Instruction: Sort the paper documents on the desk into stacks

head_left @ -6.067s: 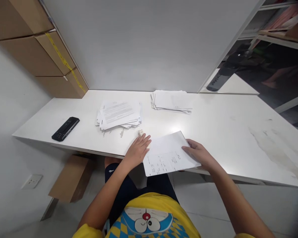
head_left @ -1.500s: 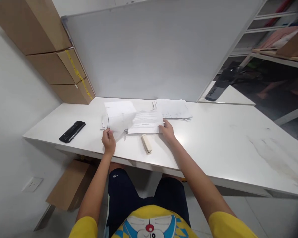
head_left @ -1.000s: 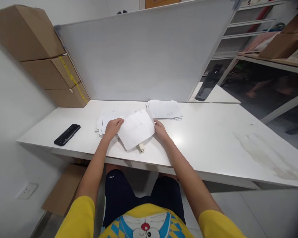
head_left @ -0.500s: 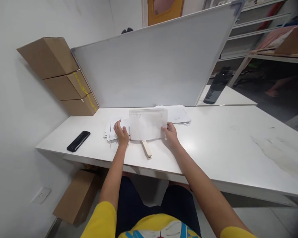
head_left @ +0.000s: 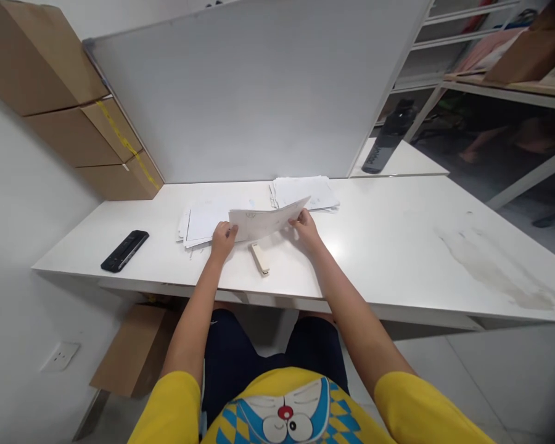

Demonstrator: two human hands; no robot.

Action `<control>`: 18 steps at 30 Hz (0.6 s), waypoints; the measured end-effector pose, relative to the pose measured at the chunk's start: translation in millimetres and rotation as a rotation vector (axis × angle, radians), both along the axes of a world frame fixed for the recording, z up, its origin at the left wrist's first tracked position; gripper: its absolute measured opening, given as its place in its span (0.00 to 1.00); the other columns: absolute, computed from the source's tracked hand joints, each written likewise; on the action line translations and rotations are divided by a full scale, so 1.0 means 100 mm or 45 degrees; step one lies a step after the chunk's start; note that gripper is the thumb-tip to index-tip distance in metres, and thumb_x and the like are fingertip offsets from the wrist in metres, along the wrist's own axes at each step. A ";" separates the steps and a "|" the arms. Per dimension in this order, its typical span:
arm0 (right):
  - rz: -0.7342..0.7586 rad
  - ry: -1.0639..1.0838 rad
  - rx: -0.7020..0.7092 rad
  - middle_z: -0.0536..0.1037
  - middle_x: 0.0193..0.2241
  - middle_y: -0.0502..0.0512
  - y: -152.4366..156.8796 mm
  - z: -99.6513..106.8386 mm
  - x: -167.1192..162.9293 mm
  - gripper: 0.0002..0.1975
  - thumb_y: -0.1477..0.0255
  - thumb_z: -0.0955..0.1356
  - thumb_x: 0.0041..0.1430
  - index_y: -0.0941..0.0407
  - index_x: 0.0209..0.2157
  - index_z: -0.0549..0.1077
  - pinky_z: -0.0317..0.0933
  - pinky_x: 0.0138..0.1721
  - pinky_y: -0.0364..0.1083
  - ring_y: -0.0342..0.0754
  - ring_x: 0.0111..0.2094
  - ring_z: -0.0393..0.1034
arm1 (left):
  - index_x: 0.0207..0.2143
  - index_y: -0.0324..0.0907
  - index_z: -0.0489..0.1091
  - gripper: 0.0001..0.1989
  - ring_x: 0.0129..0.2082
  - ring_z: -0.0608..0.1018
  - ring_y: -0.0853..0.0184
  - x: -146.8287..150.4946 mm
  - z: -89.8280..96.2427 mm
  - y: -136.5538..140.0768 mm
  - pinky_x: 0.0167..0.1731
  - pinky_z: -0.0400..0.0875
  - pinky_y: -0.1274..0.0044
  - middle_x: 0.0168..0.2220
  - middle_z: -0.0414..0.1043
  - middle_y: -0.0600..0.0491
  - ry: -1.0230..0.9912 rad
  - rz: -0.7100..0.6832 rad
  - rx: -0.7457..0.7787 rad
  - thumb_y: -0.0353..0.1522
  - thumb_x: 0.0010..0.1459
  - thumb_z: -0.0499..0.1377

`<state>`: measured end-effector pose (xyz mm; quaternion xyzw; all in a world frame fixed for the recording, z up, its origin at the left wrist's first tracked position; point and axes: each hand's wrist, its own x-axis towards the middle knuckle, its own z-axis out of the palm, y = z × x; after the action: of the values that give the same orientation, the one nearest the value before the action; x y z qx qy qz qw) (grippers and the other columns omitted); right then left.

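Between my hands a white sheet of paper (head_left: 264,223) is raised off the desk, bowed and tilted; whether it is one sheet or more I cannot tell. My left hand (head_left: 224,239) pinches its left edge. Its right end is gripped by my right hand (head_left: 304,227), thumb on the near side. Just below the paper lies a cream stapler (head_left: 259,259) on the desk, touched by neither hand. One stack of papers (head_left: 205,221) sits beside my left hand. Behind my right hand is another paper stack (head_left: 305,191).
A black phone (head_left: 124,251) lies on the white desk (head_left: 388,246) at the left. Cardboard boxes (head_left: 92,135) are stacked by the wall. A whiteboard (head_left: 259,98) stands along the back edge, with a dark bottle (head_left: 388,139) to its right.
My left hand has closed on the paper's left edge. The paper has tipped from nearly upright to a lower, curved slant, uncovering more of the stapler. The camera view has tilted downward.
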<state>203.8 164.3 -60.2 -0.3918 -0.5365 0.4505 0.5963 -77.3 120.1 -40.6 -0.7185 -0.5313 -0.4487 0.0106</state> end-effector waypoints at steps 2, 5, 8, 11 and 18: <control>-0.006 0.029 -0.016 0.76 0.41 0.52 0.01 -0.02 0.00 0.19 0.64 0.70 0.45 0.48 0.42 0.66 0.64 0.49 0.54 0.53 0.46 0.70 | 0.19 0.47 0.52 0.29 0.27 0.68 0.63 -0.01 -0.02 0.03 0.30 0.66 0.71 0.20 0.58 0.53 0.008 0.007 0.013 0.54 0.66 0.39; 0.008 0.020 -0.019 0.76 0.41 0.52 0.04 -0.07 0.00 0.21 0.62 0.69 0.46 0.48 0.43 0.67 0.64 0.48 0.53 0.53 0.46 0.70 | 0.20 0.47 0.51 0.28 0.26 0.67 0.63 -0.02 -0.06 0.07 0.31 0.65 0.70 0.21 0.57 0.53 0.010 0.016 0.013 0.52 0.68 0.37; 0.002 0.003 -0.053 0.76 0.42 0.52 0.06 -0.11 0.01 0.22 0.63 0.69 0.45 0.49 0.44 0.66 0.63 0.50 0.53 0.53 0.46 0.69 | 0.21 0.47 0.57 0.27 0.29 0.69 0.61 -0.01 -0.08 0.09 0.35 0.65 0.68 0.22 0.61 0.51 0.056 -0.006 0.006 0.50 0.68 0.38; -0.026 0.013 -0.065 0.76 0.41 0.52 0.06 -0.13 0.02 0.20 0.66 0.69 0.44 0.50 0.42 0.67 0.62 0.50 0.53 0.52 0.45 0.69 | 0.31 0.45 0.68 0.24 0.38 0.73 0.58 0.03 -0.06 0.07 0.43 0.66 0.67 0.31 0.72 0.47 0.141 -0.040 -0.003 0.48 0.69 0.41; -0.092 0.052 0.052 0.74 0.35 0.50 0.02 -0.10 0.07 0.13 0.67 0.68 0.44 0.52 0.36 0.69 0.63 0.47 0.49 0.50 0.40 0.69 | 0.55 0.38 0.64 0.24 0.47 0.75 0.56 0.13 0.00 -0.06 0.51 0.65 0.65 0.46 0.75 0.42 0.308 -0.109 0.036 0.45 0.68 0.46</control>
<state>210.4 166.2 -69.9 -0.3894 -0.5190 0.4255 0.6309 -64.7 114.2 -40.5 -0.7891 -0.4888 -0.3663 0.0654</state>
